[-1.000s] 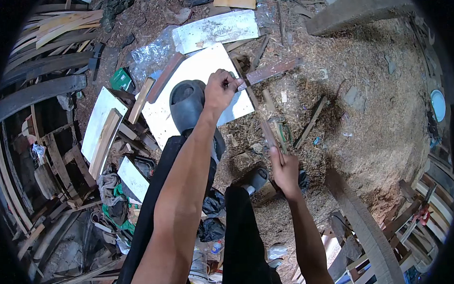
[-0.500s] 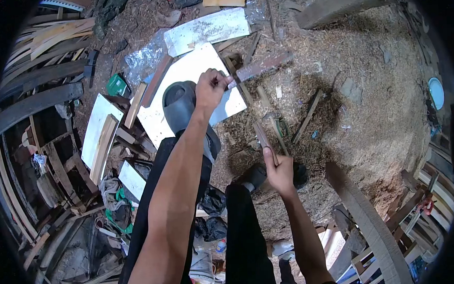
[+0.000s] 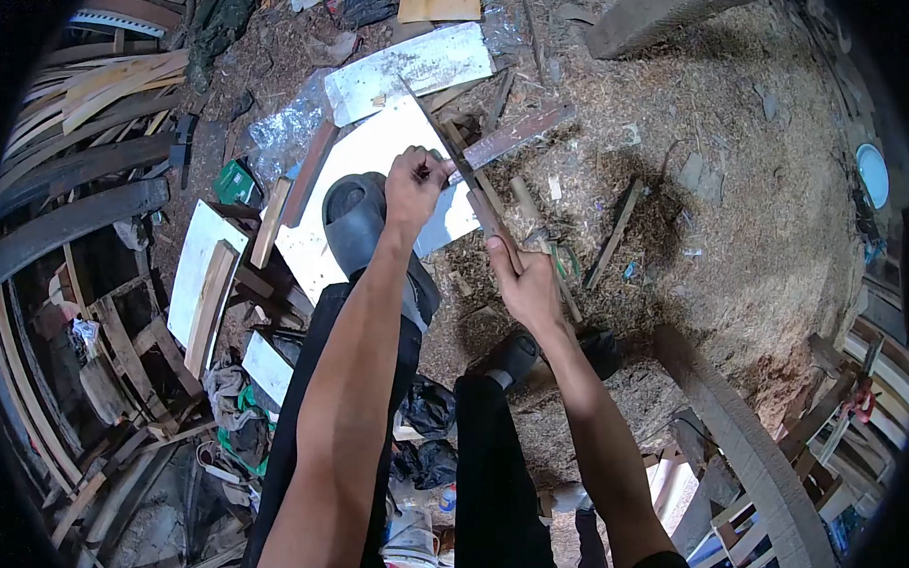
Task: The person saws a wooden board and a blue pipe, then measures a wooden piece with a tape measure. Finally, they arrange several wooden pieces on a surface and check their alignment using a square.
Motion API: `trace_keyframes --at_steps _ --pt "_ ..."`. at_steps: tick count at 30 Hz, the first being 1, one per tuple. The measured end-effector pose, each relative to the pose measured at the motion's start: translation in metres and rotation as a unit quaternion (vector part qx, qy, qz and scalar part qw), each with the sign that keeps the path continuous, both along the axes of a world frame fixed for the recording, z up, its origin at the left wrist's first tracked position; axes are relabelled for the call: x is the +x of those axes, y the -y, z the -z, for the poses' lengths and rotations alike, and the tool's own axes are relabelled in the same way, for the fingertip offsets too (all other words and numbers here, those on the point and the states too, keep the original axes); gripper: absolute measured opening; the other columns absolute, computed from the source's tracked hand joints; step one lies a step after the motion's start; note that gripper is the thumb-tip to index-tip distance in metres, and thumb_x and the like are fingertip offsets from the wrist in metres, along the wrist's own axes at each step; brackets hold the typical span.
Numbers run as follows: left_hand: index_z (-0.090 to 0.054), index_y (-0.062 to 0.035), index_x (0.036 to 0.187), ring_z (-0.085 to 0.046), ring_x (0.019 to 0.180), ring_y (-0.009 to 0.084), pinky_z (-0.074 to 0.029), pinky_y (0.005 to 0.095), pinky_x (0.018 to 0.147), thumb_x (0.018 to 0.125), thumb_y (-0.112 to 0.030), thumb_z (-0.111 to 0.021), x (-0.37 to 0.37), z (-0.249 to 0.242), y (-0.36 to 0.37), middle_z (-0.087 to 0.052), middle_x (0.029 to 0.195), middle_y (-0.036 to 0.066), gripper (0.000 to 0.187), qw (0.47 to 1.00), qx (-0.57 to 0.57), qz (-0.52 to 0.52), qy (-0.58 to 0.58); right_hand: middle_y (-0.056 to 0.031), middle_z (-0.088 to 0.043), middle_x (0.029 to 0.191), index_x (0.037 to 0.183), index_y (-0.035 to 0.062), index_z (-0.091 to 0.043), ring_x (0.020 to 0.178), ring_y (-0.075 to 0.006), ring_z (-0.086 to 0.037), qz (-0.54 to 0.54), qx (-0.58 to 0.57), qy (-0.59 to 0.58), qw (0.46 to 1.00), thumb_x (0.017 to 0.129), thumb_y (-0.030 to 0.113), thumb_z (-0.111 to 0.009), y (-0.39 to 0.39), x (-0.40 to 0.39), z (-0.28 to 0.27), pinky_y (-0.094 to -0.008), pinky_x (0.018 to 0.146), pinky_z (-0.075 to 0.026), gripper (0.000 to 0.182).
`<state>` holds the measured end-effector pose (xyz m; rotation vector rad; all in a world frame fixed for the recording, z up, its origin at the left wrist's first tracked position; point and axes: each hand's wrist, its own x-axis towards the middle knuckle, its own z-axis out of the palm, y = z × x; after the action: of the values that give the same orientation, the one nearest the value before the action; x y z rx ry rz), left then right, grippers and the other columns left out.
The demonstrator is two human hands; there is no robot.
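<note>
My left hand [image 3: 416, 190] is closed on the near end of a reddish-brown wooden strip [image 3: 520, 138], which reaches out to the right over the floor. In my right hand [image 3: 528, 286] is the wooden handle of a saw [image 3: 436, 121]. Its long, narrow dark blade crosses the strip just right of my left fingers and points away from me. Tooth detail is too small to make out. My left foot, in a dark clog [image 3: 355, 222], rests on a white board [image 3: 308, 234] beside my left hand.
Sawdust covers the floor [image 3: 752, 203]. A second white board [image 3: 417, 65] lies ahead, with wood offcuts [image 3: 613, 233] around my hands. Curved timbers stand on the left, and a thick curved beam [image 3: 745, 444] lies at the lower right. A green box [image 3: 235, 183] is at left.
My right hand has pushed the saw forward and slightly left, so more blade extends beyond the wooden strip. My left hand keeps its hold, shifting only slightly in view.
</note>
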<state>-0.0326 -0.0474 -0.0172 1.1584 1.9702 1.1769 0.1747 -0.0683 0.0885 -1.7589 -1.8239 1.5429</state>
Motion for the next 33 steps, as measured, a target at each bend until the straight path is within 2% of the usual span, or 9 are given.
trace_keyframes --at_steps 3,5,8,18,24,27,30,32,33 --pt "-0.054 -0.0003 0.068 -0.052 0.070 0.0266 -0.044 0.0378 0.066 0.077 -0.021 -0.077 -0.001 0.005 0.001 -0.056 0.074 0.012 0.033 0.999 -0.019 -0.006 0.035 -0.0178 -0.052 0.049 0.066 -0.0011 -0.064 0.048 -0.0320 -0.059 0.014 -0.039 -0.019 0.999 0.093 0.049 -0.055 -0.001 0.000 0.000 -0.0436 0.052 -0.043 0.058" --pt "-0.053 -0.0003 0.069 -0.052 0.069 0.0266 -0.044 0.0378 0.066 0.077 -0.021 -0.077 -0.001 0.006 0.001 -0.055 0.074 0.012 0.033 0.999 -0.019 -0.009 0.031 -0.0043 -0.048 0.045 0.057 -0.0026 -0.057 0.044 -0.0146 -0.051 0.009 -0.022 -0.017 1.000 0.095 0.050 -0.054 0.000 0.003 0.008 -0.0357 0.046 -0.037 0.065" --pt "-0.053 -0.0003 0.069 -0.051 0.069 0.0262 -0.044 0.0374 0.065 0.077 -0.022 -0.078 -0.001 0.005 0.002 -0.055 0.074 0.012 0.034 0.999 -0.031 -0.005 0.031 -0.0023 -0.043 0.044 0.056 -0.0020 -0.053 0.044 -0.0106 -0.043 0.008 -0.006 -0.025 1.000 0.096 0.048 -0.054 0.001 0.006 -0.003 -0.0350 0.044 -0.033 0.064" --pt "-0.055 0.0001 0.070 -0.052 0.070 0.0202 -0.043 0.0328 0.065 0.078 -0.018 -0.076 0.002 -0.018 -0.001 -0.055 0.076 0.008 0.029 0.999 -0.044 0.014 0.017 -0.0019 -0.035 0.045 0.055 -0.0024 -0.047 0.047 -0.0077 -0.037 0.002 -0.031 0.007 1.000 0.097 0.038 -0.056 0.038 0.056 -0.017 -0.0351 0.044 -0.029 0.059" --pt "-0.055 0.0003 0.072 -0.053 0.073 0.0216 -0.044 0.0338 0.068 0.079 -0.015 -0.074 0.002 -0.016 0.000 -0.055 0.076 0.009 0.026 0.998 -0.057 0.010 0.015 -0.0181 -0.052 0.050 0.072 -0.0009 -0.066 0.047 -0.0347 -0.057 -0.032 -0.017 0.027 0.999 0.096 0.043 -0.051 -0.023 -0.016 -0.004 -0.0437 0.049 -0.042 0.052" --pt "-0.055 -0.0005 0.071 -0.054 0.076 0.0273 -0.044 0.0372 0.069 0.077 -0.021 -0.076 -0.001 -0.002 0.002 -0.056 0.076 0.011 0.031 0.999 -0.030 -0.001 0.042 -0.0181 -0.055 0.053 0.074 0.0003 -0.067 0.052 -0.0348 -0.061 -0.029 0.030 -0.002 0.999 0.096 0.040 -0.052 -0.006 -0.010 -0.007 -0.0449 0.053 -0.045 0.048" --pt "-0.055 0.0000 0.069 -0.054 0.073 0.0275 -0.044 0.0373 0.068 0.077 -0.022 -0.076 -0.003 0.008 0.002 -0.056 0.075 0.011 0.031 0.999 -0.026 -0.001 0.033 -0.0186 -0.057 0.056 0.088 0.0038 -0.069 0.054 -0.0294 -0.064 -0.021 0.075 -0.011 0.997 0.097 0.039 -0.051 0.037 0.036 -0.019 -0.0407 0.051 -0.046 0.041" --pt "-0.055 0.0001 0.069 -0.054 0.070 0.0271 -0.044 0.0371 0.067 0.077 -0.022 -0.077 -0.003 -0.014 -0.001 -0.056 0.075 0.011 0.031 0.999 -0.029 0.004 0.030 -0.0067 -0.039 0.045 0.060 -0.0042 -0.052 0.046 -0.0101 -0.041 0.035 0.031 -0.065 0.997 0.096 0.041 -0.057 0.051 0.053 -0.033 -0.0377 0.045 -0.033 0.058" --pt "-0.056 0.0002 0.068 -0.053 0.067 0.0266 -0.044 0.0370 0.066 0.077 -0.022 -0.077 0.001 -0.023 -0.001 -0.056 0.074 0.011 0.032 0.999 -0.035 0.013 0.034 -0.0067 -0.039 0.045 0.060 -0.0042 -0.052 0.046 -0.0101 -0.041 0.031 0.027 -0.067 0.997 0.096 0.041 -0.057 0.049 0.049 -0.030 -0.0377 0.045 -0.033 0.058"
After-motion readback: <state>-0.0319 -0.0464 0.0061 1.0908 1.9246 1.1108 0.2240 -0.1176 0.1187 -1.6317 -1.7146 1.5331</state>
